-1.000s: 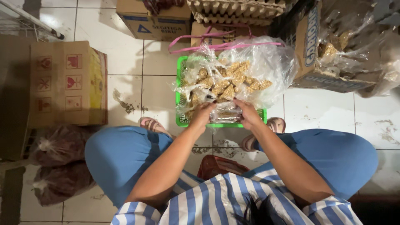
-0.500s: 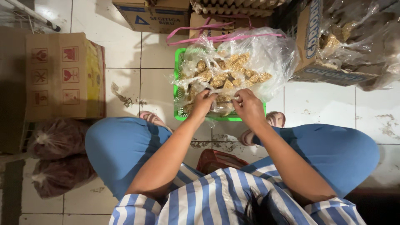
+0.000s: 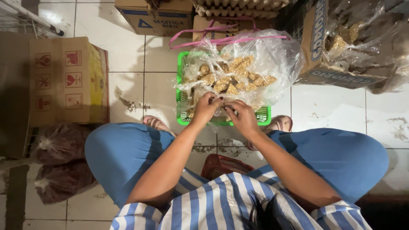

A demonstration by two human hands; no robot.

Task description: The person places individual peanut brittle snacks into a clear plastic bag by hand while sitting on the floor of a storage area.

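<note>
Pinching near edge of plastic bag (image 3: 251,64): left hand (image 3: 207,107) and right hand (image 3: 242,117), fingers closed on film. Bag full of brown snacks (image 3: 232,76), sitting in green basket (image 3: 182,120).

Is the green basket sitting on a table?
No, the green basket rests on the white tiled floor, between the seated person's feet, with both hands at the clear plastic bag in it.

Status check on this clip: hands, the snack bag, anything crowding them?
Left hand and right hand both pinch the clear snack bag at its near edge. Bag sits in green basket. Cardboard boxes flank the basket, none touching the hands.
</note>
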